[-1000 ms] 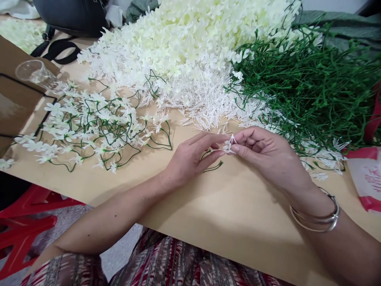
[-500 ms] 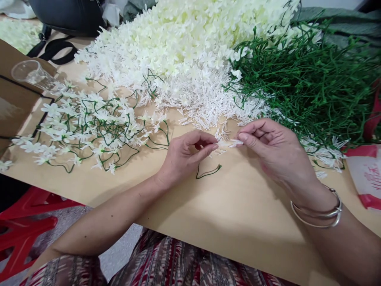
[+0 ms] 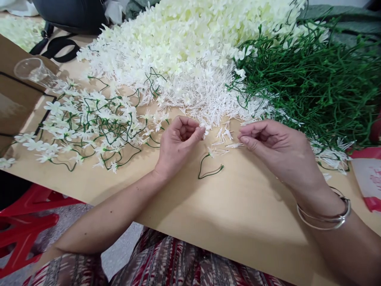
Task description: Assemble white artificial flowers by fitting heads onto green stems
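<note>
My left hand (image 3: 181, 143) is closed in a pinch, and a small white artificial flower (image 3: 205, 129) shows at its fingertips. To the right, my right hand (image 3: 275, 147) has thumb and forefinger pressed together above the table; I cannot make out what, if anything, is between them. Loose white stamen sticks (image 3: 224, 133) lie between the two hands. Below them a bent green plastic stem (image 3: 208, 173) rests on the table.
Green stems with white flowers (image 3: 101, 123) lie at left beside a clear plastic cup (image 3: 41, 73) on its side. Behind are heaped white petals (image 3: 178, 35) and a pile of green stems (image 3: 315, 83). A red-and-white packet (image 3: 367, 171) sits at right.
My hands have moved apart; the left went left and slightly up with the white flower. The right hand shifted slightly right. More of the green stem on the table is uncovered.
</note>
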